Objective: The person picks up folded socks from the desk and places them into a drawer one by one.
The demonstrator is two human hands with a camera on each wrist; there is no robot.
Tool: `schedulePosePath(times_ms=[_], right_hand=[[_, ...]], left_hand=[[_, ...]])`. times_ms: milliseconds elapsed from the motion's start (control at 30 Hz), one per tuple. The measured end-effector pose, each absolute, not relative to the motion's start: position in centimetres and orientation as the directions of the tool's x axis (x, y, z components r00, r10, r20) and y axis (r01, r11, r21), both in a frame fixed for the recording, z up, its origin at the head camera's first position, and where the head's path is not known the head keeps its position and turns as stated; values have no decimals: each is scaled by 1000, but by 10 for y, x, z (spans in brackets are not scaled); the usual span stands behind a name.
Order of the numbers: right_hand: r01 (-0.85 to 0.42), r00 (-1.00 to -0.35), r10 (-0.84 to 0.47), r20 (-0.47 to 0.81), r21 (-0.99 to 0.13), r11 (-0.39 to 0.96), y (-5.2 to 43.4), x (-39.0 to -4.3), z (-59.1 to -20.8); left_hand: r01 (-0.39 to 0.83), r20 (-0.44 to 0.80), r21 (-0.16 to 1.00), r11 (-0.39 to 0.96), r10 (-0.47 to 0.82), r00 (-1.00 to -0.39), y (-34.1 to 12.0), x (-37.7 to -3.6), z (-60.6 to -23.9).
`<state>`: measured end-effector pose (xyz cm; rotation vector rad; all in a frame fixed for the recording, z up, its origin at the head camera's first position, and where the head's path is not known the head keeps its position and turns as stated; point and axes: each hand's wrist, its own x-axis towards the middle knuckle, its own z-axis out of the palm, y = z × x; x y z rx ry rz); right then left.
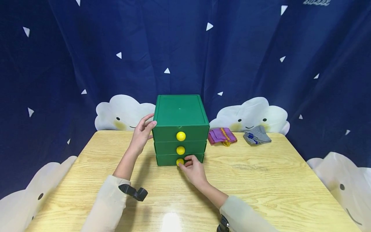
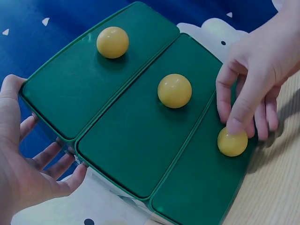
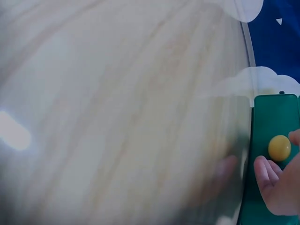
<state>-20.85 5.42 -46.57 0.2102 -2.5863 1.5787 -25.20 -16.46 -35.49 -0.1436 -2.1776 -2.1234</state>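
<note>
A green three-drawer box (image 1: 179, 110) stands on the table, a round yellow knob on each drawer front. All of its drawers look closed. My left hand (image 1: 142, 133) touches the box's left side, thumb at the upper front edge and fingers spread, as the left wrist view also shows. At the bottom drawer is my right hand (image 1: 195, 170), its thumb at the bottom knob (image 2: 232, 142) and its fingers loosely bent around it. In the right wrist view a gap shows between those fingers (image 3: 267, 173) and the knob.
Right of the box lies a folded purple cloth (image 1: 222, 135) with a yellow stripe. Farther right is a folded grey cloth (image 1: 257, 135) with blue marks. The wooden table (image 1: 261, 180) ends at a dark blue curtain (image 1: 179, 42) with white clouds and triangles.
</note>
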Motion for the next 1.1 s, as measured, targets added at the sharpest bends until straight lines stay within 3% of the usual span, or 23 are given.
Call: schedulePosePath(times_ms=[367,667,1100], right_hand=[[-262,-965,-100,243,-872,414,47,-209,-475],[-253,-967,-104,231,-867,429,49,-202,-475],[-353,-931,-278,236,-777,522,62,-169,-470]], left_hand=[[141,141,990,17,-3,-990,-163,-253,-355],[133,133,991,22,2,-991,-163,-252,-354],[133,133,990,50,-2,-991,-164,-251,-354]])
